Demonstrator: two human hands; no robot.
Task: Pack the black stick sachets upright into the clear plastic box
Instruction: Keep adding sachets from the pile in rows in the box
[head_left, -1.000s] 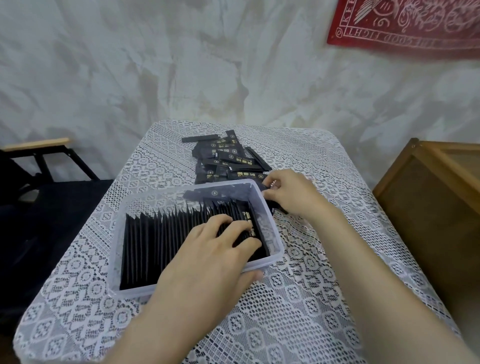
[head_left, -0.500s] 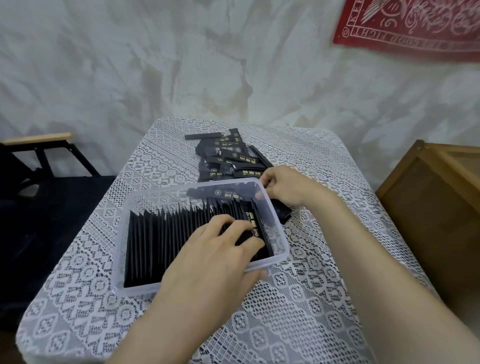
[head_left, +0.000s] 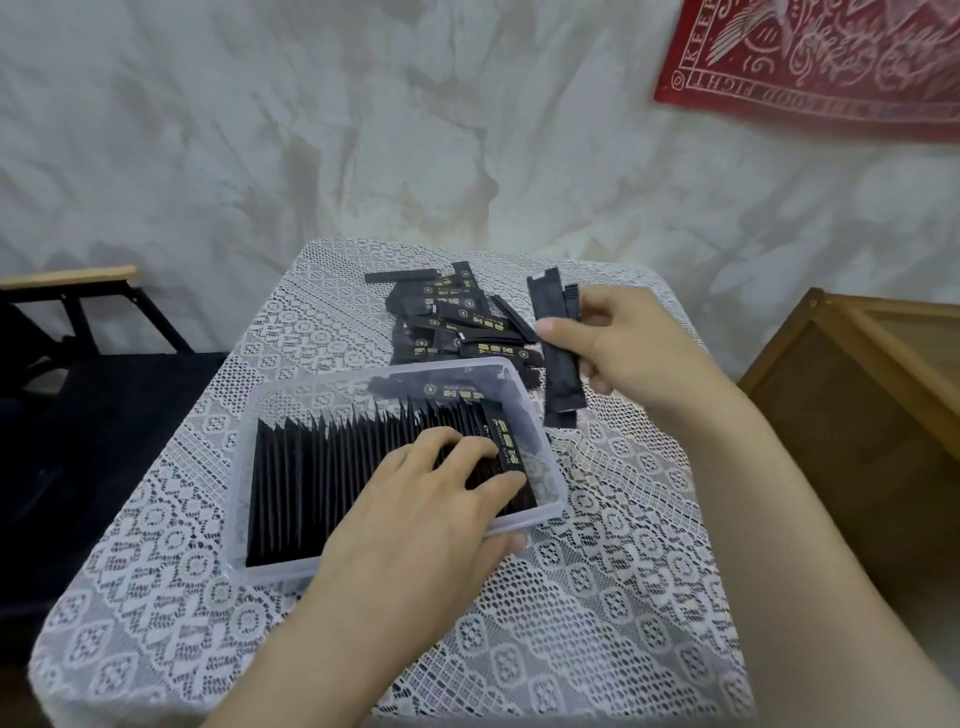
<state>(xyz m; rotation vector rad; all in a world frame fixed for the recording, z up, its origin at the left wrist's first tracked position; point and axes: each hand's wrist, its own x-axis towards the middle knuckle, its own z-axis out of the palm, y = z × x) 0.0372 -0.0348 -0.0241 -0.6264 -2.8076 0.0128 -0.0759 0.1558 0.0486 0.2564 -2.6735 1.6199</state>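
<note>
A clear plastic box (head_left: 551, 470) stands on the lace-covered table, holding a long row of black stick sachets (head_left: 322, 467) on edge. My left hand (head_left: 431, 499) lies over the box's near right part, fingers pressing against the row and thumb outside the near rim. My right hand (head_left: 618, 348) holds a small bunch of black sachets (head_left: 557, 358) upright above the table, just right of the box's far right corner. A loose pile of sachets (head_left: 457, 322) lies behind the box.
The small table (head_left: 597, 597) has a white lace cloth. A wooden cabinet (head_left: 872, 415) stands close on the right. A dark chair (head_left: 78, 405) with a wooden armrest is on the left. A draped wall and a red cloth (head_left: 831, 62) lie behind.
My right hand has lifted a bunch of sachets from the pile's near edge and raised them upright to the right. My left hand stays pressed on the row in the box.
</note>
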